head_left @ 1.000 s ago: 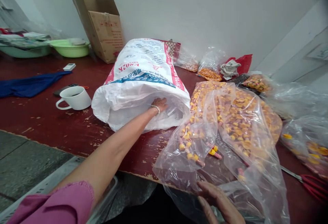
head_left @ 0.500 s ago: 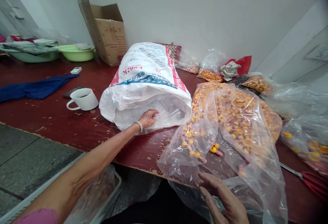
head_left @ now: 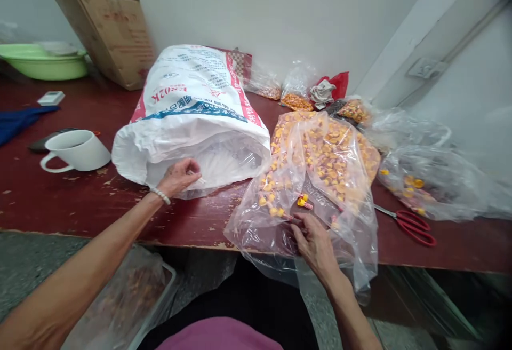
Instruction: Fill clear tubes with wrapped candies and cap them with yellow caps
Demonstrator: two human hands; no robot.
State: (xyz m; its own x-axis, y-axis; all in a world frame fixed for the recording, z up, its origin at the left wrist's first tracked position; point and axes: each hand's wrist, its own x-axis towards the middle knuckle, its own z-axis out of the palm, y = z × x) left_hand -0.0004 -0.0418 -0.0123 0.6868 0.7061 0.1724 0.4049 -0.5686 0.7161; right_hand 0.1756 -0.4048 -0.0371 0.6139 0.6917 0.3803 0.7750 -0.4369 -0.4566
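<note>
My left hand (head_left: 180, 176), with a beaded bracelet at the wrist, is at the mouth of a large white printed sack (head_left: 192, 86). Its fingers are curled together; a small pale bit shows by the fingertips, too small to name. Clear plastic lines the inside of the sack. On the right lies a clear plastic bag (head_left: 332, 147) full of small yellow-and-pink pieces. My right hand (head_left: 312, 238) reaches over this bag's opening with thumb and fingers apart, just below a loose yellow piece (head_left: 304, 201).
Left on the red table (head_left: 52, 200) are a white mug (head_left: 82, 150), a blue cloth, a green basin (head_left: 44, 64) and a cardboard box (head_left: 116, 35). Red-handled scissors (head_left: 416, 227) and more plastic bags (head_left: 432, 182) lie at the right. Below is a bin (head_left: 160, 296).
The view has swung right. My left hand has curled its fingers and drawn back toward the sack's edge. My right hand has moved forward over the clear bag's opening.
</note>
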